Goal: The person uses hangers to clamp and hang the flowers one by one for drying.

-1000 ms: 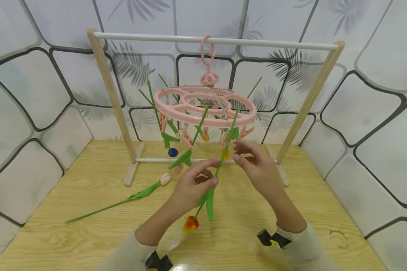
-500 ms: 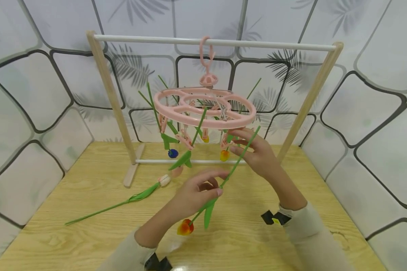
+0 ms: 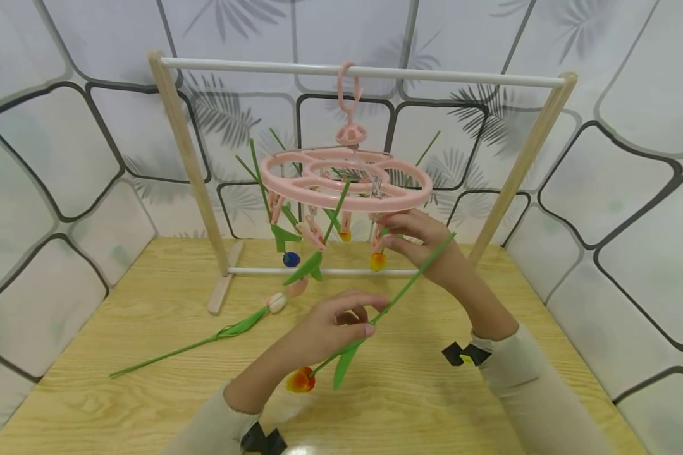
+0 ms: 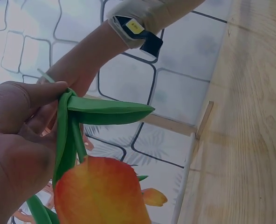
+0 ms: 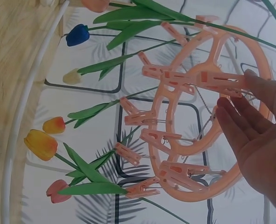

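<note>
My left hand (image 3: 330, 325) pinches the green stem of an orange-red tulip (image 3: 301, 380), its bloom low toward me and its stem slanting up to the right. In the left wrist view that bloom (image 4: 100, 191) hangs below the fingers. At the front right of a pink round clip hanger (image 3: 301, 191), my right hand (image 3: 427, 240) pinches a pink clothespin (image 5: 219, 81) between thumb and fingers. Several tulips hang bloom-down from other clips, among them a blue tulip (image 5: 77, 35) and a yellow tulip (image 5: 41, 144).
The hanger hooks over the white rod (image 3: 461, 74) of a wooden stand (image 3: 190, 164). A white tulip (image 3: 276, 302) lies on the wooden table (image 3: 148, 404), left of my left hand. A patterned wall (image 3: 620, 208) encloses the back and sides.
My right hand has moved up and inward to a clothespin under the hanger. The left hand has lowered slightly, tilting the tulip's stem end to the right and away from the hanger.
</note>
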The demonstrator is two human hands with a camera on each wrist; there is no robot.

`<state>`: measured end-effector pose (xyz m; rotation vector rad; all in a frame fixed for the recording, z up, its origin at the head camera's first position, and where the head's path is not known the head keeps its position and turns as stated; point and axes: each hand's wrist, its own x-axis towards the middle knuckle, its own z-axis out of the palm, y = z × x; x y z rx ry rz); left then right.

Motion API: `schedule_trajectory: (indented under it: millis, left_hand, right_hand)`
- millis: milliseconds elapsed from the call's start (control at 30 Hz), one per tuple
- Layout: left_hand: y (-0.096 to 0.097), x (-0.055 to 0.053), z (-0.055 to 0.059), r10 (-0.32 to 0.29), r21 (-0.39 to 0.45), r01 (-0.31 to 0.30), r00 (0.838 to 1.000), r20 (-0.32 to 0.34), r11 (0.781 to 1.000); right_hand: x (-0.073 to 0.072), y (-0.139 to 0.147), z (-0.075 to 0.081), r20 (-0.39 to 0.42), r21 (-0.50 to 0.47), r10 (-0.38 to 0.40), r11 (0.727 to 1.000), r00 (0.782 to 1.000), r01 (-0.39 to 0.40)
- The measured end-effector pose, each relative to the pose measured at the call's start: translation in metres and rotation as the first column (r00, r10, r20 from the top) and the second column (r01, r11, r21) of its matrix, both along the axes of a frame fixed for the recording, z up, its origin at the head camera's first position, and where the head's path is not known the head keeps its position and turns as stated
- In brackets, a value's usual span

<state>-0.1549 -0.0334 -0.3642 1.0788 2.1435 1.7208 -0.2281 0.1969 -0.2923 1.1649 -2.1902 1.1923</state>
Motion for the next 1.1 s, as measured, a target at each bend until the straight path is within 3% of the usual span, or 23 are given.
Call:
schedule_trajectory:
  millis: [133,233,400,533,667,767,867,967,1100]
  left_hand:
    - [-0.003,-0.003,0.001,-0.025,-0.034,0.025,1.000,0.003,0.999]
    - [-0.003,-0.007,0.005,-0.049,-0.057,0.049,0.999,0.005,0.997]
    - [-0.004,-0.020,0.022,-0.094,-0.106,0.095,0.996,0.009,0.990]
    - [-0.008,-0.030,0.040,-0.137,-0.205,0.145,0.989,0.052,0.968]
    - [-0.011,-0.038,0.050,-0.186,-0.273,0.207,0.977,0.103,0.939]
    - [-0.010,-0.043,0.052,-0.221,-0.295,0.239,0.971,0.095,0.925]
    - [-0.008,-0.047,0.053,-0.240,-0.308,0.252,0.968,0.080,0.917]
    - [-0.005,-0.052,0.054,-0.244,-0.310,0.258,0.966,0.084,0.915]
    - [-0.003,-0.057,0.056,-0.236,-0.290,0.259,0.965,0.112,0.921]
  right_hand:
    - [0.002,-0.001,0.004,0.049,-0.042,0.038,0.998,0.998,-0.036]
    - [0.003,-0.001,0.008,0.130,-0.062,0.068,0.996,0.989,-0.060]
    - [0.004,0.000,0.014,0.219,-0.103,0.161,0.985,0.962,-0.141]
    - [0.007,0.002,0.017,0.253,-0.082,0.096,0.994,0.963,-0.078]
    - [0.010,0.005,0.023,0.308,-0.033,0.019,0.999,0.951,-0.010]
    - [0.011,0.008,0.028,0.363,-0.028,0.022,1.000,0.932,-0.013]
    - [0.012,0.010,0.032,0.438,-0.056,0.058,0.998,0.897,-0.037]
    - [0.011,0.012,0.035,0.485,-0.087,0.099,0.994,0.869,-0.065]
    - [0.008,0.013,0.038,0.507,-0.118,0.140,0.989,0.850,-0.093]
